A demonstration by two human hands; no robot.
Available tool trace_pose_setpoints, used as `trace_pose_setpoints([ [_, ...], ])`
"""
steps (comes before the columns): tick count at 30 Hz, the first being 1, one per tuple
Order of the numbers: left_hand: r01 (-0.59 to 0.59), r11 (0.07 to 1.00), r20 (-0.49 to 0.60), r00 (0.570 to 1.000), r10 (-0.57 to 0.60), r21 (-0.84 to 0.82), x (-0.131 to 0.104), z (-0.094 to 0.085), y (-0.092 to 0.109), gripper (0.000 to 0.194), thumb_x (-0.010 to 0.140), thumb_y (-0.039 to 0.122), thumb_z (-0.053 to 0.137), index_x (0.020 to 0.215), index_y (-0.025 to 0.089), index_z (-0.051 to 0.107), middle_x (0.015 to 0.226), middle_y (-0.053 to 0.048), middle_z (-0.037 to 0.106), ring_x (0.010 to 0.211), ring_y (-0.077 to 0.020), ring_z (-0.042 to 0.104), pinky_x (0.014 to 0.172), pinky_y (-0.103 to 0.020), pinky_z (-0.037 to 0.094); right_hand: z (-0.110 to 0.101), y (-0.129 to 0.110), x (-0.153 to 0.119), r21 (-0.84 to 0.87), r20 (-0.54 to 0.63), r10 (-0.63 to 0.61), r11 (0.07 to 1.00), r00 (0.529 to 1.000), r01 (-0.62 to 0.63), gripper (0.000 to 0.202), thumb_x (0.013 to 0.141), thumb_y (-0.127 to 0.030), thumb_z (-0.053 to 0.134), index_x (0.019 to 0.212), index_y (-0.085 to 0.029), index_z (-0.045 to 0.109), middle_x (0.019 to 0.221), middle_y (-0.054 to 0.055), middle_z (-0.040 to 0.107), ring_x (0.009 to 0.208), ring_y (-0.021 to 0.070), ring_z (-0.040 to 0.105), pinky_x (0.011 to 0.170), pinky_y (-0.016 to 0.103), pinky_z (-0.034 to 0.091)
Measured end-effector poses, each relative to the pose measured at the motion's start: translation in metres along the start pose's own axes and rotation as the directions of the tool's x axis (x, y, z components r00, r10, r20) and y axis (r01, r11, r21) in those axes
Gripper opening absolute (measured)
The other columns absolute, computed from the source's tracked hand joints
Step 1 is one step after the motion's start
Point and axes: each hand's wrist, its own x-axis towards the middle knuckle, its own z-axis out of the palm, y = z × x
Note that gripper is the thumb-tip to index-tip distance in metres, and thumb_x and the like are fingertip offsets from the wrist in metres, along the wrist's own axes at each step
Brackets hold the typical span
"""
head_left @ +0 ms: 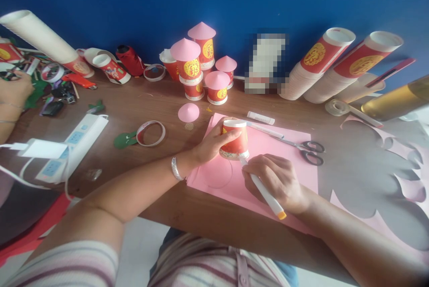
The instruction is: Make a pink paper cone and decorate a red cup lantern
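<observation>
My left hand (214, 144) grips a red paper cup (234, 138) with yellow print, holding it just above pink paper (291, 179). A band of white with markings runs round the cup's lower rim. In my right hand (276, 179) is a white marker (266, 195) with an orange end; its tip is at that lower rim, though I cannot tell whether it touches. A drawn circle (219, 174) shows on the paper below the cup. Scissors (310, 150) with dark handles lie on the paper's right side, near a white tube (260, 118).
Red cups with pink cone roofs (192, 61) stand at the back. Stacked paper cups (321, 61) lean at the right, near pink offcuts (382, 229). A power strip (75, 146), a paper ring (150, 133) and another person's hand (16, 90) are at left.
</observation>
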Motion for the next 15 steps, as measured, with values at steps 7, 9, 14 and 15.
trace_pose_setpoints([
  [7, 0.001, 1.0, 0.005, 1.0, -0.001, -0.022, 0.0011, -0.0001, -0.001, 0.034, 0.092, 0.044, 0.067, 0.114, 0.019, 0.059, 0.097, -0.004, 0.062, 0.089, -0.0165, 0.058, 0.084, -0.032, 0.047, 0.0007, 0.0004, -0.0001, -0.012, -0.002, -0.013, 1.0, 1.0, 0.013, 0.02, 0.085, -0.001, 0.061, 0.094, -0.018, 0.055, 0.07, -0.002, 0.062, 0.056, 0.0112, 0.053, 0.052, 0.025, 0.046],
  [9, 0.008, 1.0, 0.002, 1.0, -0.008, -0.016, 0.0009, 0.0, -0.0008, 0.035, 0.092, 0.046, 0.066, 0.114, 0.019, 0.06, 0.097, -0.004, 0.062, 0.089, -0.017, 0.059, 0.084, -0.032, 0.047, 0.0012, 0.0006, -0.0002, -0.012, -0.008, -0.009, 1.0, 1.0, 0.009, 0.019, 0.086, -0.001, 0.061, 0.094, -0.018, 0.056, 0.07, -0.001, 0.062, 0.056, 0.0113, 0.053, 0.052, 0.025, 0.046],
  [14, 0.004, 1.0, -0.013, 1.0, -0.004, -0.004, 0.0006, -0.0001, -0.0009, 0.036, 0.092, 0.046, 0.067, 0.114, 0.019, 0.06, 0.097, -0.004, 0.063, 0.09, -0.0172, 0.058, 0.088, -0.033, 0.046, 0.0015, 0.0009, -0.0009, 0.042, -0.033, -0.029, 0.999, 0.999, 0.031, 0.021, 0.084, 0.0, 0.062, 0.094, -0.017, 0.056, 0.071, -0.001, 0.061, 0.058, 0.011, 0.053, 0.052, 0.025, 0.047],
  [15, 0.002, 1.0, -0.01, 1.0, -0.002, -0.01, 0.0008, -0.0004, -0.0013, 0.036, 0.091, 0.046, 0.067, 0.114, 0.019, 0.061, 0.097, -0.004, 0.063, 0.091, -0.0174, 0.058, 0.089, -0.033, 0.046, 0.0013, 0.0006, -0.0009, 0.063, -0.04, -0.04, 0.997, 0.998, 0.042, 0.02, 0.084, -0.001, 0.062, 0.095, -0.018, 0.056, 0.072, -0.001, 0.06, 0.058, 0.0109, 0.053, 0.053, 0.025, 0.048],
])
